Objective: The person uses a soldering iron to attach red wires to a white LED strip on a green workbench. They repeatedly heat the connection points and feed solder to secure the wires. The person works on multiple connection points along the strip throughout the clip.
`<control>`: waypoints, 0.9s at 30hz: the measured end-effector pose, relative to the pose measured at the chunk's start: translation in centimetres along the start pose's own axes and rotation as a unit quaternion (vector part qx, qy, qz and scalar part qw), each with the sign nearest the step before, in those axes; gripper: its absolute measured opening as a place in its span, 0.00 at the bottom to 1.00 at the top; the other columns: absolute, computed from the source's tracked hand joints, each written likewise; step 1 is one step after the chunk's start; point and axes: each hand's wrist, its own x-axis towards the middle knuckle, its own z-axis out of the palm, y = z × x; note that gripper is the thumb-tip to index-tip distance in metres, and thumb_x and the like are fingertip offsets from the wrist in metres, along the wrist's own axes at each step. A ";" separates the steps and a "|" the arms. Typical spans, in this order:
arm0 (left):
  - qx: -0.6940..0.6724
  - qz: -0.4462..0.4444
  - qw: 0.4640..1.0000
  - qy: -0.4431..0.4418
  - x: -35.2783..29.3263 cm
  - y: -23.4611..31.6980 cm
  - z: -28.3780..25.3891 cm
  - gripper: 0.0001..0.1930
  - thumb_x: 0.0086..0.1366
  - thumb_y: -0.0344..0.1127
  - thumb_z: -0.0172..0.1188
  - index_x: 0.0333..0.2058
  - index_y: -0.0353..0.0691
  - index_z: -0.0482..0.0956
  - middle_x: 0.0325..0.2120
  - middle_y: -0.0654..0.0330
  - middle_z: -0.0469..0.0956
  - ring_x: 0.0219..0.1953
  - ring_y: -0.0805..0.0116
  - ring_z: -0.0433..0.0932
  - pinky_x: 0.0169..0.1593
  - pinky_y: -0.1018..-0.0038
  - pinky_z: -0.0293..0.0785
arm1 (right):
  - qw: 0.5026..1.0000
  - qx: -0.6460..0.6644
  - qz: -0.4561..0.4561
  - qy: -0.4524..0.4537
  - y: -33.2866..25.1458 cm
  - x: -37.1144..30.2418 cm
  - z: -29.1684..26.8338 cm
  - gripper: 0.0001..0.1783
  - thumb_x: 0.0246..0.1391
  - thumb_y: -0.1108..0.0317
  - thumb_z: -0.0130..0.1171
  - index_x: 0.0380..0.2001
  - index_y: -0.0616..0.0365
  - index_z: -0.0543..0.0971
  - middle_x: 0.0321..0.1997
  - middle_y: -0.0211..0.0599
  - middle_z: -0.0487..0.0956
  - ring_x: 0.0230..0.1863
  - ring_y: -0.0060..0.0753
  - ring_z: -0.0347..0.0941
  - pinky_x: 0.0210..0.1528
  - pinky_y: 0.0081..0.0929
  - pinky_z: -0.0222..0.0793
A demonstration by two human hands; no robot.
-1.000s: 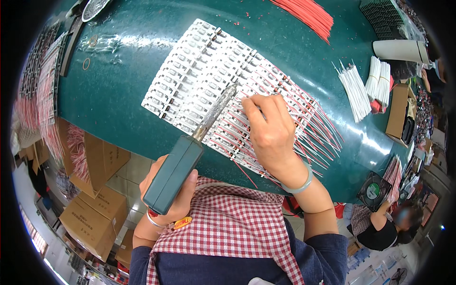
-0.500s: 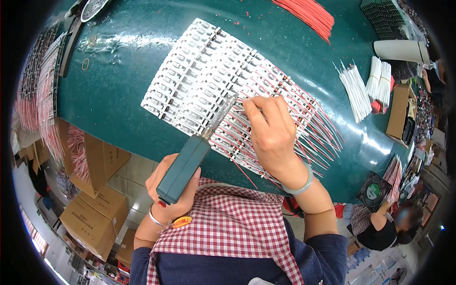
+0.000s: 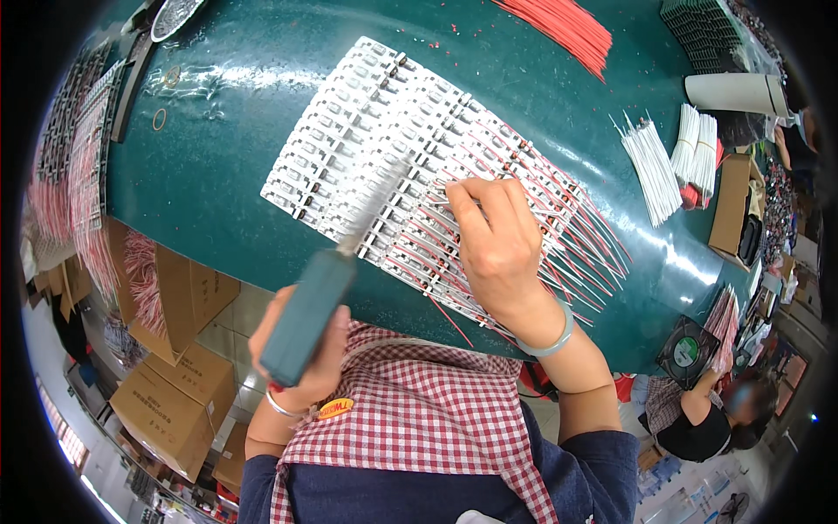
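Note:
My left hand point(image 3: 299, 342) is wrapped round the boxy dark green handle of a soldering iron point(image 3: 310, 313). The iron's metal shaft is blurred and points up over a panel of small white circuit boards point(image 3: 345, 144). Over the right part of this panel, my right hand point(image 3: 500, 240) is closed in a pinch, its fingertips on the end of a thin white wire point(image 3: 443, 182). Red and white wires point(image 3: 594, 253) lie in rows across the panel's right side and stick out past its edge. The fingers partly hide the pinched wire.
Red wires point(image 3: 563, 31) lie at the far edge, with bundled white wires point(image 3: 650, 170) at the right. A black fan point(image 3: 688, 352) stands at the table's right edge, near another person point(image 3: 711, 415). Wired panels point(image 3: 87, 166) hang at the left, above cardboard boxes point(image 3: 170, 410).
My left hand has drawn the soldering iron down and to the left, away from my right fingertips. The right hand has stayed almost still.

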 end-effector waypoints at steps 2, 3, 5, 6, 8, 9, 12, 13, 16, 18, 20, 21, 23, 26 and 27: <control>-0.021 -0.087 0.994 0.063 -0.5 -0.6 -0.8 0.15 0.59 0.30 0.68 0.44 0.31 0.80 0.40 0.49 0.81 0.36 0.62 0.82 0.38 0.71 0.78 | 1.000 -0.007 0.000 0.002 0.3 -0.2 0.0 0.18 0.36 0.76 0.57 0.37 0.68 0.79 0.36 0.41 0.76 0.34 0.37 0.71 0.27 0.27 0.69; 0.025 -0.068 0.993 0.097 0.0 -0.8 -1.4 0.17 0.61 0.28 0.66 0.49 0.31 0.78 0.43 0.51 0.80 0.37 0.65 0.82 0.39 0.70 0.78 | 1.000 -0.003 0.004 -0.001 0.3 0.0 0.1 0.18 0.36 0.76 0.57 0.37 0.68 0.79 0.36 0.41 0.76 0.34 0.37 0.71 0.27 0.28 0.69; 0.014 -0.026 0.975 0.218 1.9 -0.8 -1.9 0.16 0.62 0.21 0.60 0.49 0.26 0.76 0.38 0.56 0.81 0.26 0.76 0.72 0.28 0.81 0.68 | 1.000 0.003 0.011 -0.008 0.3 0.1 -0.1 0.18 0.36 0.77 0.57 0.36 0.68 0.79 0.36 0.41 0.76 0.34 0.38 0.72 0.28 0.28 0.70; -0.034 -0.031 0.969 0.241 3.0 -0.5 -2.6 0.17 0.61 0.20 0.61 0.49 0.28 0.76 0.41 0.54 0.80 0.26 0.76 0.74 0.27 0.80 0.69 | 1.000 -0.003 0.018 -0.019 0.2 0.2 -0.2 0.18 0.36 0.77 0.57 0.36 0.68 0.79 0.36 0.41 0.76 0.34 0.38 0.72 0.29 0.29 0.70; -0.072 0.002 0.943 0.326 5.4 -0.4 -4.9 0.19 0.59 0.16 0.61 0.50 0.28 0.75 0.42 0.53 0.79 0.22 0.79 0.70 0.21 0.83 0.64 | 0.999 0.005 0.018 -0.030 -1.0 0.4 -0.6 0.17 0.36 0.78 0.57 0.36 0.68 0.79 0.36 0.41 0.76 0.34 0.40 0.72 0.32 0.31 0.71; -0.100 0.047 0.935 0.336 6.8 -0.4 -6.3 0.19 0.59 0.16 0.61 0.50 0.28 0.75 0.42 0.53 0.80 0.22 0.79 0.70 0.21 0.83 0.64 | 1.000 0.002 0.018 -0.026 -1.5 0.7 -0.9 0.18 0.35 0.80 0.58 0.36 0.68 0.79 0.36 0.42 0.76 0.35 0.41 0.72 0.33 0.32 0.71; -0.084 0.070 0.909 0.401 9.7 0.5 -9.4 0.17 0.60 0.17 0.62 0.49 0.27 0.76 0.40 0.54 0.80 0.20 0.79 0.70 0.21 0.81 0.64 | 1.000 0.005 0.019 -0.021 -2.0 0.9 -0.9 0.19 0.33 0.83 0.58 0.36 0.69 0.80 0.36 0.44 0.77 0.36 0.43 0.73 0.35 0.34 0.72; -0.065 0.096 0.904 0.412 10.6 0.8 -10.2 0.16 0.60 0.18 0.62 0.48 0.27 0.77 0.40 0.55 0.81 0.20 0.79 0.70 0.21 0.81 0.64 | 1.000 0.012 0.022 -0.019 -2.1 0.8 -1.0 0.20 0.33 0.84 0.58 0.36 0.69 0.80 0.37 0.44 0.77 0.36 0.43 0.73 0.35 0.34 0.72; -0.036 0.133 0.883 0.449 14.6 0.3 -11.6 0.14 0.60 0.22 0.65 0.45 0.28 0.79 0.37 0.56 0.81 0.22 0.77 0.72 0.24 0.80 0.66 | 0.999 0.022 0.034 -0.030 -2.2 1.3 -1.5 0.20 0.33 0.86 0.58 0.37 0.71 0.80 0.37 0.45 0.77 0.36 0.43 0.73 0.35 0.34 0.72; -0.038 0.118 0.862 0.491 18.0 -3.4 -11.6 0.13 0.60 0.26 0.67 0.43 0.29 0.80 0.34 0.57 0.82 0.25 0.74 0.75 0.30 0.77 0.71 | 0.999 0.029 0.024 -0.028 -2.4 1.5 -1.3 0.20 0.33 0.86 0.58 0.37 0.71 0.80 0.37 0.45 0.77 0.36 0.43 0.73 0.35 0.34 0.72; 0.177 -0.082 0.914 0.356 22.3 -10.0 -13.5 0.15 0.57 0.37 0.71 0.32 0.29 0.80 0.27 0.57 0.82 0.26 0.68 0.78 0.36 0.68 0.76 | 0.999 0.032 0.018 -0.033 -2.7 1.2 -1.6 0.20 0.33 0.86 0.58 0.37 0.71 0.80 0.37 0.45 0.77 0.36 0.43 0.73 0.35 0.34 0.72; 0.042 -0.060 0.937 0.341 23.9 -9.9 -12.4 0.13 0.56 0.34 0.71 0.28 0.30 0.78 0.23 0.58 0.81 0.20 0.69 0.76 0.29 0.71 0.75 | 0.999 0.030 0.025 -0.032 -2.5 1.1 -1.5 0.20 0.33 0.86 0.57 0.37 0.71 0.80 0.37 0.45 0.77 0.36 0.43 0.73 0.35 0.34 0.72; -0.073 -0.040 0.904 0.419 23.1 -9.3 -12.0 0.09 0.55 0.29 0.70 0.29 0.30 0.79 0.22 0.60 0.79 0.16 0.73 0.74 0.22 0.75 0.70 | 0.999 0.032 0.026 -0.020 -2.2 1.4 -1.2 0.20 0.34 0.86 0.57 0.37 0.71 0.79 0.37 0.45 0.77 0.35 0.44 0.73 0.35 0.34 0.71; -0.299 -0.014 0.878 0.373 21.4 -4.7 -11.4 0.08 0.58 0.23 0.65 0.37 0.30 0.80 0.29 0.57 0.80 0.18 0.77 0.72 0.19 0.84 0.64 | 0.999 0.032 0.025 -0.021 -1.7 1.4 -1.5 0.19 0.35 0.85 0.57 0.37 0.70 0.79 0.36 0.45 0.77 0.35 0.43 0.73 0.34 0.34 0.71; -0.340 -0.024 0.878 0.336 20.2 -4.0 -11.6 0.08 0.58 0.23 0.65 0.38 0.30 0.80 0.32 0.55 0.80 0.19 0.78 0.71 0.20 0.85 0.63 | 0.998 0.046 0.025 -0.023 -1.7 1.4 -1.5 0.19 0.35 0.84 0.57 0.38 0.70 0.79 0.36 0.44 0.77 0.35 0.43 0.73 0.34 0.33 0.71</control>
